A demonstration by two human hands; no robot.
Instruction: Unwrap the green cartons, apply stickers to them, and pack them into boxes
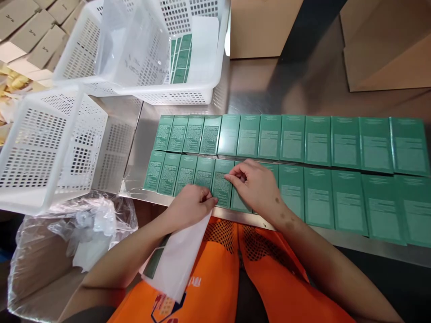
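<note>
Hands at the near edge of a steel table [256, 85], seen from above. My left hand [190, 204] is closed in a pinch: thumb and fingers grip the top of a white sheet [178, 260] that hangs down over my orange apron [215, 287], with a green strip showing at its lower left edge. My right hand [257, 186] lies palm down on the near row of green boxes [316, 168]; its fingertips [230, 178] are bent and press on one box [220, 188], the fifth from the left in that row. Whether those fingers pinch a small thing against the box or only touch its face, I cannot tell. The two hands are near each other, the left just below and left of that box.

Boxes lie flat in two rows, edge to edge, running from the middle of the table to its right end. Boxes at the left show dense print; those further right show a paler block of text.

Two white perforated baskets stand at the left: the far basket [141, 49] holds clear plastic, a white sheet and a few green boxes; the near basket [50, 148] lies tilted. A clear bag [70, 229] sits below it, beside my left forearm. Brown cartons [387, 49] stand at the far right, and flat tan packets [30, 31] at the far left.
</note>
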